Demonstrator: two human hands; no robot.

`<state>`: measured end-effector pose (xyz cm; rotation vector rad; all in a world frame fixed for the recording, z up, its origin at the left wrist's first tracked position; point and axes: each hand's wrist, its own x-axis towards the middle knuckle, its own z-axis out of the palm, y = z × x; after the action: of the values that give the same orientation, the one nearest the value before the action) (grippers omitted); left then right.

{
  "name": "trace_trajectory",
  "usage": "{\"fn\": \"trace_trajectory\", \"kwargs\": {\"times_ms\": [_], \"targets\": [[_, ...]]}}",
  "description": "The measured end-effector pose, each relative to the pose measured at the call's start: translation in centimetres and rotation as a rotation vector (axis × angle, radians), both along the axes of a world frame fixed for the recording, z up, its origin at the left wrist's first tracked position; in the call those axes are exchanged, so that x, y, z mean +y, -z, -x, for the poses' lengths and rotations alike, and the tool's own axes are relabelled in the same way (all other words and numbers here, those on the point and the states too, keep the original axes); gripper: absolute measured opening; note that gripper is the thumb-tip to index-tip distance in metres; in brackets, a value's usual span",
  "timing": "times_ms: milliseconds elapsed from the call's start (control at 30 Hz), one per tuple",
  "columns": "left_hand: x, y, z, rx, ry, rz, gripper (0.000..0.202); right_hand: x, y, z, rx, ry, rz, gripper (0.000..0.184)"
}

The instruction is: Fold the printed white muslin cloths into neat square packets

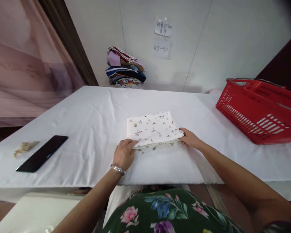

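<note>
A folded white cloth (153, 128) with small flower prints lies in the middle of the white-covered table (92, 110). My left hand (123, 154) grips its near left corner, fingers curled over the edge. At the near right corner my right hand (190, 138) pinches the folded layers. Both hands rest on the table surface.
A red plastic basket (259, 108) stands at the right. A black phone (42, 153) and a small beige scrap (24, 147) lie at the left. A stack of folded coloured fabrics (124, 68) sits against the back wall under two paper notes (162, 38).
</note>
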<state>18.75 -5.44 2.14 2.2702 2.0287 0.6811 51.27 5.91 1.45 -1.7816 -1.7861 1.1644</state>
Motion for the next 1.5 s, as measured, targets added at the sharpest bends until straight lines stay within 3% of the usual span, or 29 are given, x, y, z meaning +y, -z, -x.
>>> {"fn": "trace_trajectory", "kwargs": {"times_ms": [200,400,567,733,867,1000,1167,1367,1500], "targets": [[-0.8,0.1,0.2,-0.052,-0.029,0.016,0.042,-0.2,0.3,0.0,0.013,-0.012,-0.026,0.056],[-1.0,0.2,0.9,-0.106,0.029,0.037,0.04,-0.5,0.3,-0.3,-0.009,0.009,-0.086,0.051],[-1.2,0.9,1.3,-0.144,-0.058,-0.052,0.036,-1.4,-1.4,-1.0,0.011,0.134,-0.308,0.024],[-0.9,1.7,1.0,-0.132,-0.187,-0.056,0.036,-2.1,-3.3,0.3,0.094,0.048,-0.187,0.039],[-0.6,1.7,0.5,-0.104,-0.222,-0.025,0.036,-1.3,-3.5,1.3,0.077,-0.019,-0.18,0.046],[-0.8,1.5,-0.1,-0.091,-0.182,-0.019,0.036,0.0,-1.7,0.8,0.131,0.043,-0.338,0.038],[-0.8,1.7,-0.3,-0.112,-0.15,-0.034,0.037,0.2,0.4,-0.2,0.009,-0.015,-0.286,0.037],[-1.2,1.7,0.2,-0.145,-0.105,-0.104,0.039,-1.0,-1.5,0.0,-0.063,-0.007,-0.249,0.048],[-1.5,1.2,0.3,-0.102,0.002,-0.157,0.035,-2.1,-2.2,0.1,-0.105,-0.026,-0.269,0.05]]}}
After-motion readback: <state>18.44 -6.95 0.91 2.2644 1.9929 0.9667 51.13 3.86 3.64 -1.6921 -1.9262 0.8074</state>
